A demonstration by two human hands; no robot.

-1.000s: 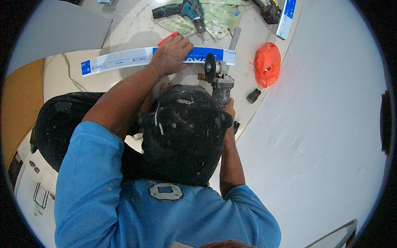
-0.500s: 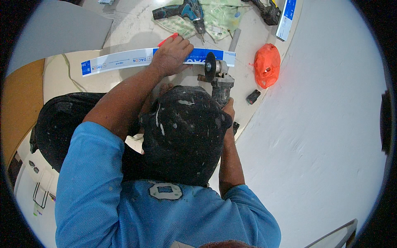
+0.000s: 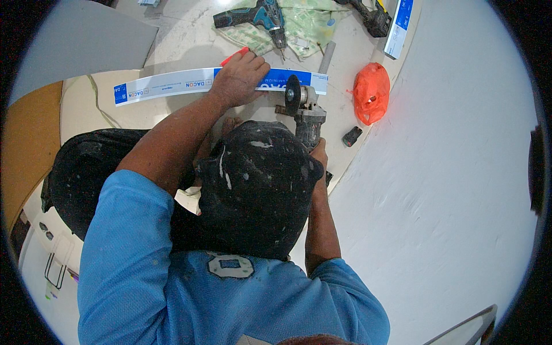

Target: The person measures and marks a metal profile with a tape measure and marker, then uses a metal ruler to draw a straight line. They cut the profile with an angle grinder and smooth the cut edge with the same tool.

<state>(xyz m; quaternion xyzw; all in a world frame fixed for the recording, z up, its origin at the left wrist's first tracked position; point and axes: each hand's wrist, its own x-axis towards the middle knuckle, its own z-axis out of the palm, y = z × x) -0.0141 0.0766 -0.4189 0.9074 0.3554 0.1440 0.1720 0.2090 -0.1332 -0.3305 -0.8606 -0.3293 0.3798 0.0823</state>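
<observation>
A long strip (image 3: 167,86) with blue and white printed film lies crosswise in front of me, bowed by the lens. My left hand (image 3: 244,77) is closed over its middle and presses it down, with some fingers hidden. A bright red piece (image 3: 234,56) shows just beyond that hand. In my right hand (image 3: 319,150) is an angle grinder (image 3: 309,126), gripped by its body, which my raised knee (image 3: 259,184) in dark, paint-flecked trousers partly hides. The grinder's dark disc (image 3: 292,95) stands upright at the strip's right part; whether it touches, I cannot tell.
Beyond the strip, a cordless drill (image 3: 267,20) rests on a green patterned cloth (image 3: 310,26). To the right are an orange plastic bag (image 3: 371,95), a small black block (image 3: 352,137), another black tool (image 3: 375,23) and a second film-covered piece (image 3: 398,31). A grey sheet (image 3: 86,46) lies far left.
</observation>
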